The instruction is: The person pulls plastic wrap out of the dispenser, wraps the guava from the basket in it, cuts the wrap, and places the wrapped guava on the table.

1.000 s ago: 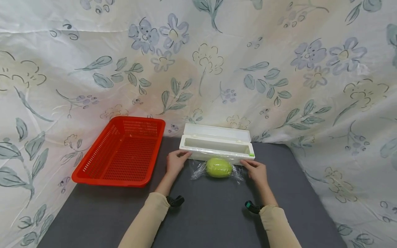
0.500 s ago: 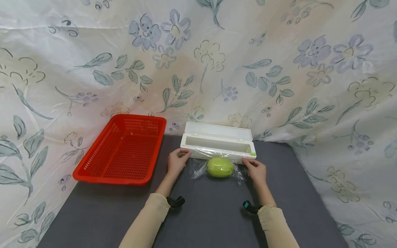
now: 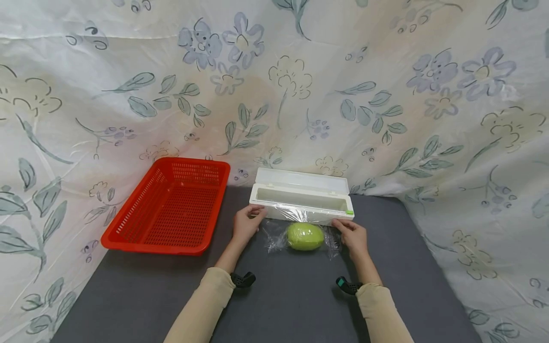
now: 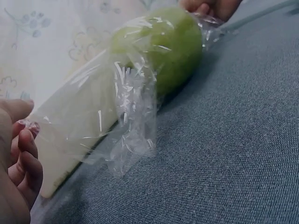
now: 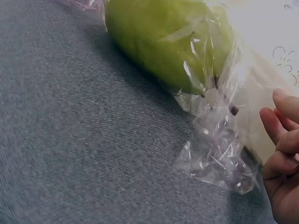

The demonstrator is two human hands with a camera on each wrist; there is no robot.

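Note:
A green oval fruit (image 3: 305, 236), loosely covered in clear plastic wrap (image 4: 135, 102), lies on the grey cloth before a long white box (image 3: 302, 214). The box's lid (image 3: 302, 179) is tilted back. My left hand (image 3: 248, 223) pinches the wrap's edge at the box's left front corner, where film bunches between thumb and fingers in the left wrist view. At the right front corner, my right hand (image 3: 352, 235) pinches the other side with curled fingers (image 5: 280, 163). Crumpled film ends (image 5: 219, 154) hang beside the fruit.
A red plastic basket (image 3: 150, 248) stands on the left of the table (image 3: 296, 300). Patterned flowered cloth (image 3: 317, 95) hangs behind and at both sides. A small green piece (image 3: 349, 212) sits on the box's right front edge.
The fruit has come slightly nearer to me, away from the box, and more film shows between them. My right hand has shifted slightly left; the left hand stays at its corner.

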